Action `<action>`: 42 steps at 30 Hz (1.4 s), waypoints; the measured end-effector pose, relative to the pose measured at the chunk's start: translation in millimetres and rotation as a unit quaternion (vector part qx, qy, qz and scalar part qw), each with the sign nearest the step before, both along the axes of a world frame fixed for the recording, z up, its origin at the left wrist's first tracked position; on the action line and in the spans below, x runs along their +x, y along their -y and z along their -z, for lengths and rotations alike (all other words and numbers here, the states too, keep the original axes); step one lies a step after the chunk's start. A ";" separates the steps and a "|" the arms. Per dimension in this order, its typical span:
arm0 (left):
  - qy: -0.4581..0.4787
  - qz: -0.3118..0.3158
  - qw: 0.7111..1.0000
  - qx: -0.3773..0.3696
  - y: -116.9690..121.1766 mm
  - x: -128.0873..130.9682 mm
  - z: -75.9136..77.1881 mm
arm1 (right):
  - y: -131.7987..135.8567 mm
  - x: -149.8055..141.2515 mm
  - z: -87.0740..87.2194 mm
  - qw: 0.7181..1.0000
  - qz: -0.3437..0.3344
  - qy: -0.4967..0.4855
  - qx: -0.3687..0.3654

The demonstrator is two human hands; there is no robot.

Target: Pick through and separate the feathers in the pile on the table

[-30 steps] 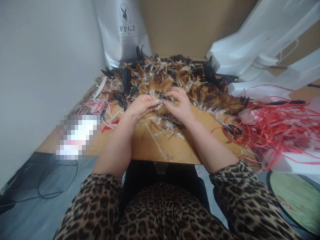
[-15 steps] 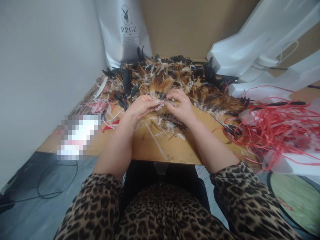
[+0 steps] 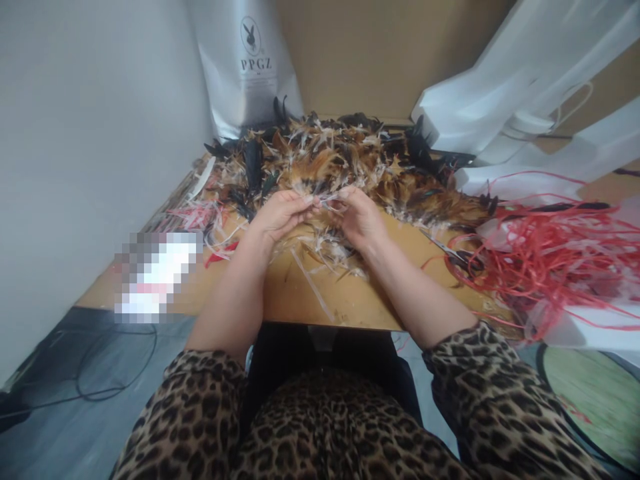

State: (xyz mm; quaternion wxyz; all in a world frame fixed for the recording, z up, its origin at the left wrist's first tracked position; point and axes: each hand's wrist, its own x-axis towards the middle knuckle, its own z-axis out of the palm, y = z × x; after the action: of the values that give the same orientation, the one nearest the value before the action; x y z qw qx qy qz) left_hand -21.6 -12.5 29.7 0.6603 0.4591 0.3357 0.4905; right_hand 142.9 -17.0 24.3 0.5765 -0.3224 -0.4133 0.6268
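In the head view, my left hand (image 3: 285, 215) is closed, thumb and forefinger pinching the base of a bunch of brown feathers (image 3: 316, 170) that fans out beyond the fingertips. My right hand (image 3: 361, 219) pinches a thin, clear plastic strip (image 3: 329, 198), which stretches across to the left fingertips. Exactly how the strip lies around the quill ends is too small to make out. Behind both hands spreads a heap of brown and black feathers (image 3: 360, 143). Loose feathers (image 3: 330, 250) with pale ends lie on the table just below the hands.
Scissors (image 3: 450, 250) lie at the right beside a tangle of red plastic strips (image 3: 555, 257). A blurred-out bright object (image 3: 160, 273) is on the wooden table (image 3: 300, 303) at left. A silver bag (image 3: 250, 93) stands behind, and white sheeting (image 3: 470, 100) rises at the right.
My right hand has drawn slightly up and turned, pulling the clear strip out straighter between the hands. The left hand stays in place with the feathers.
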 end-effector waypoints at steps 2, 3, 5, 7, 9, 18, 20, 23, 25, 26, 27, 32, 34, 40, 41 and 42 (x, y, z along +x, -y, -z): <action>0.007 -0.004 1.000 0.002 -0.9 -0.8 0.6 | 0.5 1.4 -2.5 0.997 -0.020 -0.058 -0.041; 0.010 -0.006 1.000 0.005 -1.3 -1.1 0.9 | 0.4 2.5 -3.6 0.995 -0.028 -0.076 -0.054; 0.014 -0.008 1.000 0.010 -2.1 -1.4 1.3 | -0.2 4.3 -4.8 0.992 -0.042 -0.097 -0.066; 0.020 -0.015 1.000 0.012 -2.8 -1.5 1.0 | -1.4 5.6 -4.8 0.992 -0.054 -0.103 -0.058; 0.027 -0.033 0.999 0.007 -3.4 -1.4 0.0 | -2.8 6.7 -4.8 0.992 -0.065 -0.100 -0.031; 0.082 -0.072 0.994 -0.012 -4.9 -4.5 -4.4 | -7.6 20.7 -13.0 0.992 -0.093 -0.073 0.053; 0.088 -0.071 0.994 -0.013 -5.4 -5.0 -4.2 | -7.7 23.4 -14.8 0.991 -0.102 -0.077 0.048; 0.088 -0.073 0.993 -0.015 -5.7 -5.0 -4.1 | -6.8 25.6 -17.6 0.989 -0.109 -0.090 0.043; 0.085 -0.071 0.994 -0.012 -5.4 -5.0 -4.3 | -6.0 26.6 -19.7 0.990 -0.099 -0.097 0.041; 0.083 -0.068 0.994 -0.010 -5.1 -5.0 -4.4 | -5.7 27.3 -20.6 0.990 -0.093 -0.097 0.039; 0.081 -0.064 0.995 -0.008 -4.7 -5.2 -4.6 | -5.7 28.1 -21.4 0.991 -0.087 -0.099 0.037; 0.073 -0.026 0.997 0.008 -1.6 -5.3 -5.5 | -7.8 31.7 -21.8 0.986 -0.114 -0.122 0.016; 0.069 -0.005 0.997 0.016 0.3 -4.7 -5.9 | -8.8 30.9 -20.0 0.981 -0.148 -0.122 -0.005; 0.050 0.032 0.998 0.019 5.6 -3.1 -6.7 | -4.4 17.9 -12.3 0.970 -0.234 -0.053 -0.041; 0.045 0.033 0.998 0.016 6.1 -3.0 -6.8 | -2.3 15.2 -11.6 0.969 -0.243 -0.029 -0.040; 0.039 0.032 0.999 0.013 6.5 -2.9 -7.0 | -0.1 12.7 -11.2 0.968 -0.248 -0.003 -0.040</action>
State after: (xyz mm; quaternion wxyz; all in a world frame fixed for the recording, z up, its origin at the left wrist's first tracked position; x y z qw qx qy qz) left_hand -24.5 -19.0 36.7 0.6825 0.4587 0.2878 0.4909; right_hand 155.6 -16.9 35.4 0.3905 -0.2310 -0.4532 0.7673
